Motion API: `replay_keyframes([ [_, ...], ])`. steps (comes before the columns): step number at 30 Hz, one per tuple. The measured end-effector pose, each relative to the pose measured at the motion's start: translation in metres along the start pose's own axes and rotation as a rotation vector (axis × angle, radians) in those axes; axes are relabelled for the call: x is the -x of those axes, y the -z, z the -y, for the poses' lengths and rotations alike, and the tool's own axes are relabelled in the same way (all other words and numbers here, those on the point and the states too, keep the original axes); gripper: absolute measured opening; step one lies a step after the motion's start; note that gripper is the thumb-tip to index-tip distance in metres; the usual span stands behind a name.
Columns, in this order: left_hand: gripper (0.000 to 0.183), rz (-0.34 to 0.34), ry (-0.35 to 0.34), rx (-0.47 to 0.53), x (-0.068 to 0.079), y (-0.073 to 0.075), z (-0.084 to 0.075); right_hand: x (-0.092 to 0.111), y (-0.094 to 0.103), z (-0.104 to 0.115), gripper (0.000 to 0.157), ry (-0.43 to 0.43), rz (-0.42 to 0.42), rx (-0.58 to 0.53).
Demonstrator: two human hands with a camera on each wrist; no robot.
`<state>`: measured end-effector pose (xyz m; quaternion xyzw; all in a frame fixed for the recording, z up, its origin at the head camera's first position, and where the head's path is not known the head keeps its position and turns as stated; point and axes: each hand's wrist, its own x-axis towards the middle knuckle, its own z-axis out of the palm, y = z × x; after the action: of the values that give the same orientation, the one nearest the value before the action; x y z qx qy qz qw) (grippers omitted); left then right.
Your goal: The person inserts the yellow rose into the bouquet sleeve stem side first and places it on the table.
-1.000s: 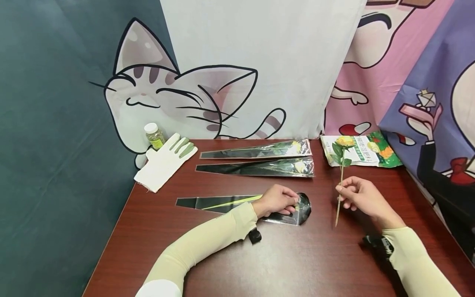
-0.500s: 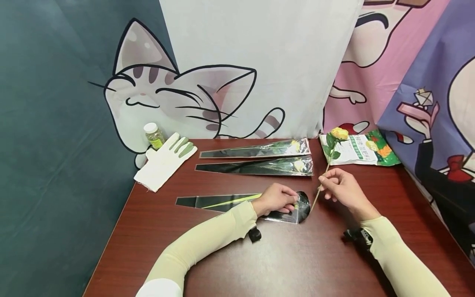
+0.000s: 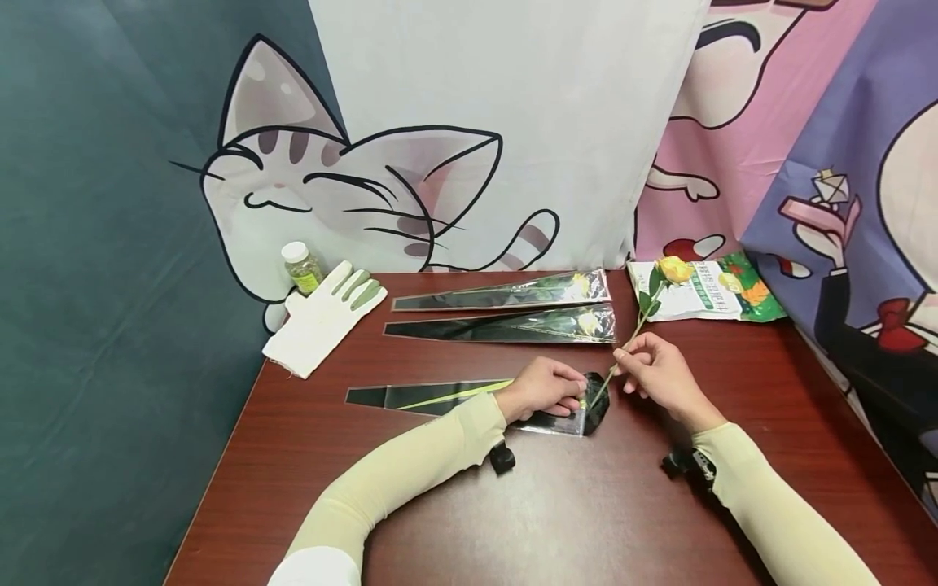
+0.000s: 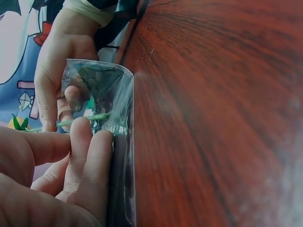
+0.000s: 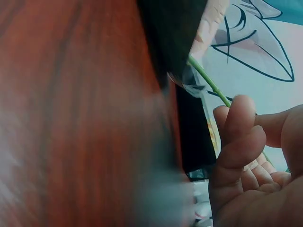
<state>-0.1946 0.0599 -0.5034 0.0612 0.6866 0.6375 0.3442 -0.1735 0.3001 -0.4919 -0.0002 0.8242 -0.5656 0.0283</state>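
Observation:
My right hand [image 3: 658, 376] pinches the green stem of a yellow rose [image 3: 674, 269], whose bloom points up and away over the printed bag. The stem slants down to the left, its lower end at the mouth of a clear and black flower sleeve [image 3: 428, 396] lying on the table. My left hand [image 3: 544, 386] pinches the sleeve near that wide mouth. In the left wrist view the clear film [image 4: 124, 92] stands up beyond the fingertips, and the stem crosses behind it. The right wrist view shows the stem [image 5: 208, 81] running from thumb and fingers toward the black film.
Two wrapped roses, an upper one [image 3: 506, 294] and a lower one [image 3: 506, 324], lie behind the left hand. A white glove [image 3: 311, 334] and a lidded jar [image 3: 302, 268] sit at back left. A printed bag [image 3: 707, 297] lies at back right, against the cloth backdrop.
My right hand has moved left with the rose, tilting it and bringing the stem's lower end to the sleeve's mouth. The left hand has stayed at the sleeve.

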Motion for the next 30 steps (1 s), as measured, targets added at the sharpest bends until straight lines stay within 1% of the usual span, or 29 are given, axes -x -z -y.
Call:
replay_keyframes([
  [9, 0.018, -0.012, -0.003, 0.036, -0.003, 0.000, 0.000, 0.000, -0.011, -0.001, 0.027, -0.007, 0.000, 0.009],
  [15, 0.017, -0.030, -0.015, 0.041, -0.004, -0.001, -0.003, -0.001, -0.016, -0.001, 0.027, -0.020, -0.002, -0.031],
  [20, 0.016, -0.068, -0.036, 0.068, -0.004, -0.001, -0.008, -0.001, -0.018, 0.002, 0.029, -0.005, -0.019, -0.052],
  [24, 0.014, -0.106, -0.056, 0.122, -0.005, -0.004, -0.010, 0.001, -0.023, 0.007, 0.031, -0.003, -0.015, -0.069],
  [30, 0.014, -0.171, -0.102, 0.194, -0.007, -0.009, -0.011, 0.002, -0.028, 0.010, 0.028, -0.011, 0.001, -0.096],
])
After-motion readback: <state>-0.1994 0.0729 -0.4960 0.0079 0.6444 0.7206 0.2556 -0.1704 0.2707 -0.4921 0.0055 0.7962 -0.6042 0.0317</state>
